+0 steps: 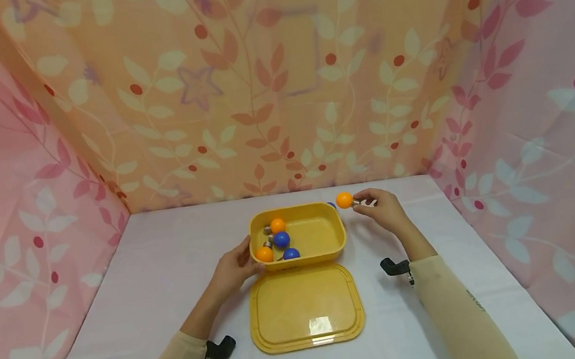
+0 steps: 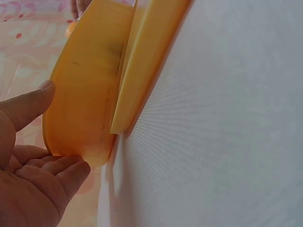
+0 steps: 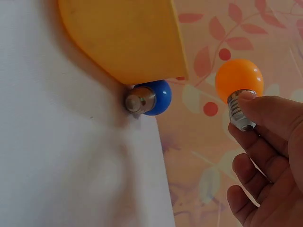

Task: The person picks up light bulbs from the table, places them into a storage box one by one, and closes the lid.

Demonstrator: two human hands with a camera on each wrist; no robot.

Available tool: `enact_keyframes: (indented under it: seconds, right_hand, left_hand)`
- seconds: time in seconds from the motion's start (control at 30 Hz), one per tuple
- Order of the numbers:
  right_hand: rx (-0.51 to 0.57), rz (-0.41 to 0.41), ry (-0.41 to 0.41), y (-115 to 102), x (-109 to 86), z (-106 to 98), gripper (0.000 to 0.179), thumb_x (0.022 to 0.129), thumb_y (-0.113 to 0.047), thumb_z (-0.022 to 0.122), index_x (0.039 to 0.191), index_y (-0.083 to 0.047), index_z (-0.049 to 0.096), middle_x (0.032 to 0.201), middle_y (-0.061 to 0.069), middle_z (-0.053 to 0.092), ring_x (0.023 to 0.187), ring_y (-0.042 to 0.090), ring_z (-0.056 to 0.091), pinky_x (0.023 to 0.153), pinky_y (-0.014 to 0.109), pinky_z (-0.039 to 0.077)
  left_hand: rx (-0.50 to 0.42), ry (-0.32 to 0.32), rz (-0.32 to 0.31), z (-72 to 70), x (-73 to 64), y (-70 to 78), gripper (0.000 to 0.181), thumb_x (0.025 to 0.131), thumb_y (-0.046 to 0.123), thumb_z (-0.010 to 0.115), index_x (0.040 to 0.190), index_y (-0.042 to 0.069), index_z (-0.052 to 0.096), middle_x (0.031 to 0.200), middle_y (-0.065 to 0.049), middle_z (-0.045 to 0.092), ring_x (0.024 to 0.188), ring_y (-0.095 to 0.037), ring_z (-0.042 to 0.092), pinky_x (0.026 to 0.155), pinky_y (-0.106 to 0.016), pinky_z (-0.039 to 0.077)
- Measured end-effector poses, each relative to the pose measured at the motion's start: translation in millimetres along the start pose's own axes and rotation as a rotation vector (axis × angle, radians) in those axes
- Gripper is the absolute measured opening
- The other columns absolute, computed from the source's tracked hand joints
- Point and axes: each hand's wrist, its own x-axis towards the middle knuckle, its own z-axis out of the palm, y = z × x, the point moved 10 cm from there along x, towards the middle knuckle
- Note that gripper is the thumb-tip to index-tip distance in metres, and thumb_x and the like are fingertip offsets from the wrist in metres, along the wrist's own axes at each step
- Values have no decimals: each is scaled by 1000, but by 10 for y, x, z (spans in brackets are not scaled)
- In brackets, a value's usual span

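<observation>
Orange bulb [image 1: 344,200] is up in my right hand [image 1: 383,210], pinched thumb-to-finger by its metal screw base [image 3: 235,108], beside the yellow box's [image 1: 318,239] far-right corner. Left hand [image 1: 231,271] is spread against the box's left end. I'd keep the pinch on the base, globe [image 3: 239,78] unsqueezed, and avoid knocking the blue bulb [image 3: 162,97] by that corner.

We look forward-down from above and behind left hand [image 1: 234,267] and right hand [image 1: 385,210]; close wrist views face each grip, sharing the yellow plastic box [image 1: 318,235].
</observation>
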Motion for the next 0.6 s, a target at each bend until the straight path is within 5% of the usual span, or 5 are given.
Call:
enact_keyframes:
  seconds: [0.6]
  right_hand:
    - [-70,-265,-382,-955,365,163,27,88,-32,83,113,-22,77,109,-5,74,106,30,61,97,48,50]
  left_hand:
    - [-7,13,-5,8,-10,-2,102,85,34,85,163,11,25,165,-7,34,148,-23,41,114,-36,42]
